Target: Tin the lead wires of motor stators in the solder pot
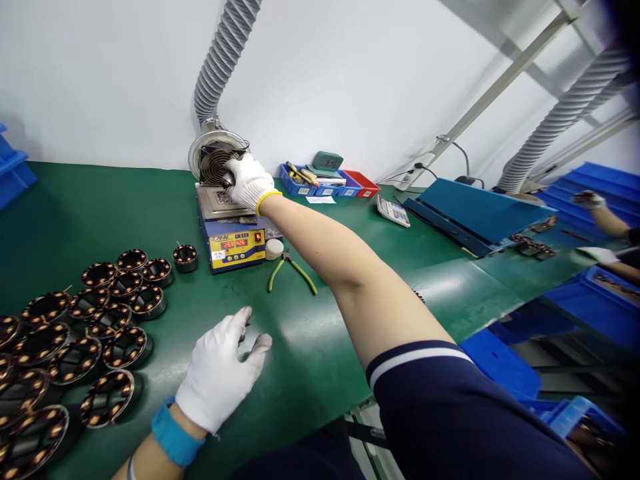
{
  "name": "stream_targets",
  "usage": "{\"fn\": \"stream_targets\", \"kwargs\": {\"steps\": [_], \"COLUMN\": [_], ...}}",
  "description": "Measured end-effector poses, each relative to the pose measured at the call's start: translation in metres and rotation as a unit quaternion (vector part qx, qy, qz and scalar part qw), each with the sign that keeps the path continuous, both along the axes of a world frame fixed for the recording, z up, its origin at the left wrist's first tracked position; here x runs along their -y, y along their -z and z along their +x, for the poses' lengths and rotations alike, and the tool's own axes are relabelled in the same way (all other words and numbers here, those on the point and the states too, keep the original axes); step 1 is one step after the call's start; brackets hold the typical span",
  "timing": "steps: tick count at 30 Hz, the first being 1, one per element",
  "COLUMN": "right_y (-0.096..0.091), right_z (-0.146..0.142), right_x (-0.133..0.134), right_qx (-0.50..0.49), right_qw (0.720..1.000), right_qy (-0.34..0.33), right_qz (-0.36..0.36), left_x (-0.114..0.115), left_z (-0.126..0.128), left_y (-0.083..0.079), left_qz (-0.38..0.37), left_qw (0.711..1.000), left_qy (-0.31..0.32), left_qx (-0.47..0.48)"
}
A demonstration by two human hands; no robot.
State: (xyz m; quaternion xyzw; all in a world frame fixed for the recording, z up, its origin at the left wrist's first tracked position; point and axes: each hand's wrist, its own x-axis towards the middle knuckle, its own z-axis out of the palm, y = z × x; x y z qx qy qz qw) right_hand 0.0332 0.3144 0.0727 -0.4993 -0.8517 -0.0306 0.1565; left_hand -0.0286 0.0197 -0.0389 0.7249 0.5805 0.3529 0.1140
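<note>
My right hand [251, 183], in a white glove with a yellow cuff, reaches out over the solder pot [233, 243], a blue and yellow unit with a red digital display. Its fingers are closed on a small dark part, seemingly a motor stator [228, 180], mostly hidden by the glove. My left hand [220, 370], also gloved, hovers near the front of the table with thumb and fingers apart and nothing between them. Several ring-shaped motor stators [126, 348] with copper windings stand in rows to its left. One more stator [185, 258] sits alone beside the pot.
Green-handled cutters [293, 270] and a small white jar [273, 249] are near the pot. An extraction duct [220, 67] hangs behind it. Farther right are small bins [320, 189], a calculator [393, 211] and a blue sloped unit [483, 212]. A co-worker's gloved hand [590, 199] shows at far right.
</note>
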Motion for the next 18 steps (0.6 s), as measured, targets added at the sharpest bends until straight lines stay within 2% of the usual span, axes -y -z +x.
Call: {"fn": "stream_targets", "kwargs": {"steps": [8,13,16,18], "right_y": [0.002,0.000,-0.008,-0.014], "right_z": [0.000,0.002,0.010,0.019], "right_x": [-0.002,-0.003,0.002,0.013], "right_qx": [-0.020,-0.031,-0.090,-0.148], "right_qw": [1.000,0.999,0.996,0.989], "right_qy": [-0.001,0.002,0.016,0.008], "right_qz": [-0.012,0.010,0.007,-0.020], "left_x": [-0.001,-0.003,-0.006,-0.009], "left_z": [0.000,-0.002,-0.004,-0.005], "left_y": [0.000,0.000,0.000,0.001], "left_qz": [-0.017,-0.018,-0.043,-0.054], "left_qw": [1.000,1.000,0.998,0.994], "left_qy": [0.005,-0.011,-0.033,-0.055], "left_qx": [0.009,0.022,0.041,0.074]}}
